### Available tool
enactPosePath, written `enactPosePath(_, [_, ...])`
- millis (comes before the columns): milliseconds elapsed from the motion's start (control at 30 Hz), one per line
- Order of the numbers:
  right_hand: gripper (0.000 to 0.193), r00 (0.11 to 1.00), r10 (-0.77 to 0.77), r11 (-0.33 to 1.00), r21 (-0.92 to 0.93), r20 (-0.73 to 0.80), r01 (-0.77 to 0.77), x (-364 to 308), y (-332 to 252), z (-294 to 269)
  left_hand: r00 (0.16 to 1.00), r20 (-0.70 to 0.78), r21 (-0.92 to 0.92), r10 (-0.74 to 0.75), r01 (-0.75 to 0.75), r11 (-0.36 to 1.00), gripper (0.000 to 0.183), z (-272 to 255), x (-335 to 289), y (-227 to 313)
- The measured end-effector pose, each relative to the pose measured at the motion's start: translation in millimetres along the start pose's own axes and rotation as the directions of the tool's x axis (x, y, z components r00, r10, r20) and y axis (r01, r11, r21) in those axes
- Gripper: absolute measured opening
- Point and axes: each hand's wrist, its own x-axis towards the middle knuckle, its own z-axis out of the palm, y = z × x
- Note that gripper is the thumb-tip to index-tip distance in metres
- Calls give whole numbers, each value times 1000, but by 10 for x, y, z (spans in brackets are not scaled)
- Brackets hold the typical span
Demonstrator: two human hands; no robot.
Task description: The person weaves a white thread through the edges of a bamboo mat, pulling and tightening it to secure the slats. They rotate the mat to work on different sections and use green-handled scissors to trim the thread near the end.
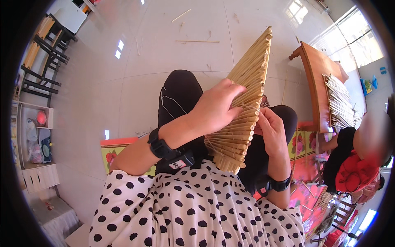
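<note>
A mat of thin, pale yellow reed stalks (pixel 234 142), bound side by side, stands slanting over my lap, its cut ends facing right. My left hand (pixel 218 105) grips it from the left side, the thumb and fingers lying over the stalks near the middle. A thin, light string (pixel 250 107) crosses the stalks just beyond that thumb and runs to the right edge. There my right hand (pixel 271 129) is closed in a pinch on the string, close against the cut ends. Some fingertips of both hands are hidden. Another loose string (pixel 175 103) lies across my left knee.
Loose stalks (pixel 197 41) lie on the pale tiled floor ahead. At right stands a wooden table (pixel 310 78) with a pile of stalks (pixel 339 103); a person in red and black (pixel 349 164) is near it. Shelves (pixel 39 164) and stacked black-legged furniture (pixel 45 61) line the left.
</note>
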Motion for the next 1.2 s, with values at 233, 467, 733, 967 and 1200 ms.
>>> enactPosePath(233, [18, 996, -51, 999, -16, -78, 50, -17, 37, 63, 988, 148, 82, 51, -63, 995, 10, -116, 135, 32])
enactPosePath(467, [19, 928, -264, 965, -63, -263, 256, -11, -34, 189, 943, 131, 278, 307, -332, 901, 10, -126, 175, 101])
enactPosePath(733, [43, 944, -257, 966, -81, -206, 245, -112, -187, 255, 943, 113, 242, 313, -332, 912, 12, -115, 187, 94])
enactPosePath(967, [43, 941, -251, 947, -257, -227, 191, -152, -316, 285, 953, 15, -6, 302, -302, 953, 12, -23, 141, -16])
enactPosePath(1200, [18, 931, -204, 942, -321, -303, 102, -65, -427, 249, 959, 4, -276, 283, -271, 922, 13, 20, -118, -120])
